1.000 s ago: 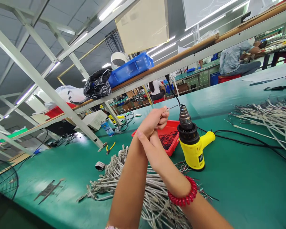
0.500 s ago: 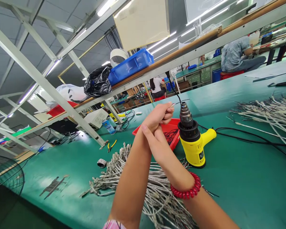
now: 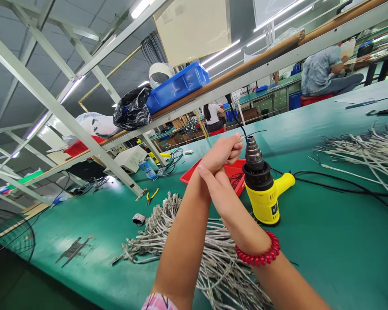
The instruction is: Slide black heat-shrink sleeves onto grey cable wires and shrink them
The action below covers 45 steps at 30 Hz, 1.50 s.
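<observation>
left hand (image 3: 224, 153) grip pinches a thin wire (image 3: 252, 133) over the ribbed metal nozzle (image 3: 254, 154); right hand (image 3: 220, 191) unclear.

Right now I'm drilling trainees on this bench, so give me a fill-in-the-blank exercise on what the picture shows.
1. The heat gun stands upright on the green table with a body coloured ____.
2. The right hand has a ____ beaded bracelet at its wrist.
3. The left hand holds a thin wire just above the gun's ____.
4. The tray behind the hands is ____.

Missing words: yellow; red; nozzle; red
</observation>
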Available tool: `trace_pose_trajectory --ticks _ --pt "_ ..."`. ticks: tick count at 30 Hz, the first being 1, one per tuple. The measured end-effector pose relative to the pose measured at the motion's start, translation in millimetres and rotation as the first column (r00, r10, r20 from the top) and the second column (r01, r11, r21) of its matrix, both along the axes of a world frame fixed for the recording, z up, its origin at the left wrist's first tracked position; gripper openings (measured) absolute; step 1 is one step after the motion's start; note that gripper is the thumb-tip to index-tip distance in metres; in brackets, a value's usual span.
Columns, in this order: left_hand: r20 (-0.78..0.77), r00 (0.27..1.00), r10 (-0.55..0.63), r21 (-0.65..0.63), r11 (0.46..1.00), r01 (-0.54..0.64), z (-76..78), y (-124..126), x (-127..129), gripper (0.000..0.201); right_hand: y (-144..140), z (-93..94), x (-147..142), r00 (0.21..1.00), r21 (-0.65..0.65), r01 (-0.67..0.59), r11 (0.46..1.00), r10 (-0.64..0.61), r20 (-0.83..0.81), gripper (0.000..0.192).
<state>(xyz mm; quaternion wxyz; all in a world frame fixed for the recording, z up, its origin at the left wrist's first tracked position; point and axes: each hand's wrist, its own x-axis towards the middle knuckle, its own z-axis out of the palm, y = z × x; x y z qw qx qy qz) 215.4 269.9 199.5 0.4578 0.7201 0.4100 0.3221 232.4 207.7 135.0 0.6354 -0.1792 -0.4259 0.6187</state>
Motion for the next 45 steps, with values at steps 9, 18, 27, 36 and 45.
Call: trace_pose_trajectory --ticks 9,18,27,36,45 --pt "-0.085 0.989 0.117 0.224 0.970 -0.096 -1.9 -5.7 -2.8 0.043 -0.9 0.1 -1.8 0.999 -0.012 -0.028 1.000 0.027 -0.035 0.079" --pt "-0.088 0.993 0.081 0.290 0.955 -0.052 -6.6 -1.2 -5.3 0.048 -0.5 1.2 -0.3 0.998 -0.049 -0.040 0.998 0.037 -0.049 0.083" --pt "-0.098 0.970 0.221 0.221 0.956 -0.195 -3.0 -1.8 -6.9 0.056 -4.2 1.8 -1.2 0.997 -0.052 -0.071 0.996 0.068 -0.046 0.074" --pt "-0.107 0.932 0.345 0.326 0.898 -0.295 -7.5 4.6 -2.4 0.042 -0.4 3.0 4.0 0.998 -0.108 -0.056 0.993 0.052 -0.034 0.070" --pt "-0.136 0.939 0.316 0.333 0.907 -0.257 -6.1 1.6 2.8 0.043 1.1 3.0 7.5 0.998 -0.119 -0.055 0.991 0.053 -0.020 0.068"
